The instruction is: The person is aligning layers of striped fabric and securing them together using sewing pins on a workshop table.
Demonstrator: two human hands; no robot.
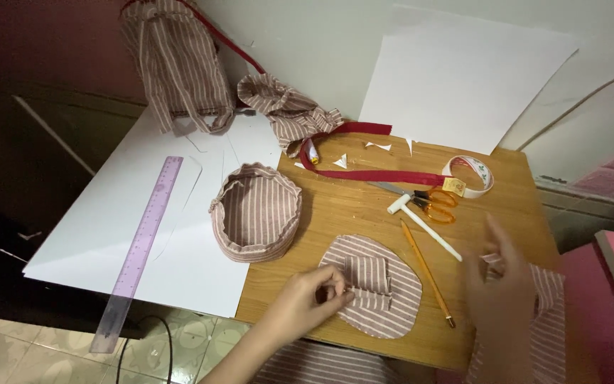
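- The left hand point(314, 295) rests near the desk's front edge, its fingertips pinched together on the left side of a small folded striped patch point(369, 282).
- That patch lies on the middle of an oval striped fabric piece point(392, 316), flat on the wooden desk point(349, 206) close to the front edge; the patch sits just right of the pinching fingers.
- The right hand point(500, 295) hovers over the front right corner, blurred, fingers spread apart and holding nothing that can be made out; it is clear of the oval piece.
- An orange pencil point(426, 272) lies between the oval piece and the right hand.
- A round striped fabric basket point(256, 212) sits at the desk's left edge, partly on a white sheet point(108, 227) that carries a purple ruler point(140, 249).
- Farther back lie a white tool point(424, 224), orange-handled scissors point(428, 200) and a tape roll point(472, 176).
- A red fabric strip point(371, 173) curves along the far edge, beside bunched striped cloth point(289, 110).
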